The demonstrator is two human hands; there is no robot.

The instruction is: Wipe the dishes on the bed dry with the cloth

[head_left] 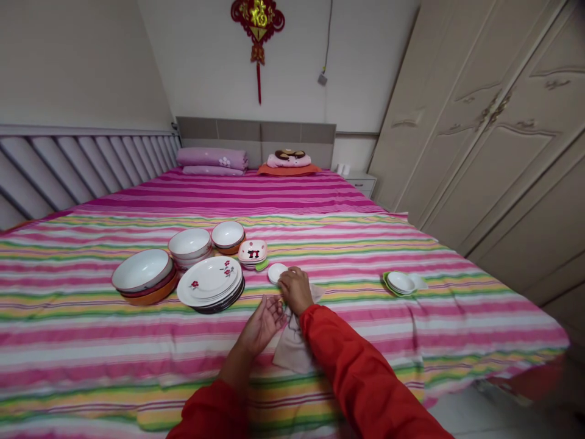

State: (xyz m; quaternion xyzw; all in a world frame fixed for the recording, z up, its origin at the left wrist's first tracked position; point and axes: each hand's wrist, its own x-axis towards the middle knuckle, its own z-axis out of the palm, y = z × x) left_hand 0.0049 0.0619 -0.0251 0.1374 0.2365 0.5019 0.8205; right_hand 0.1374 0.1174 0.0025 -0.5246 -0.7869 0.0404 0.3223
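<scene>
Through my head camera, a beige cloth point(295, 350) lies nearest, rumpled on the striped sheet point(109, 360). My left hand point(262, 321) is turned palm up over the sheet, fingers loosely apart. Just beyond, my right hand point(296, 289) has its fingers bunched at the edge of a small white dish point(275, 272); I can't tell whether they grip it. Left of that dish I see stacked plates point(208, 281), then bowls point(189, 242) farther off, and a headboard point(292, 137) behind.
</scene>
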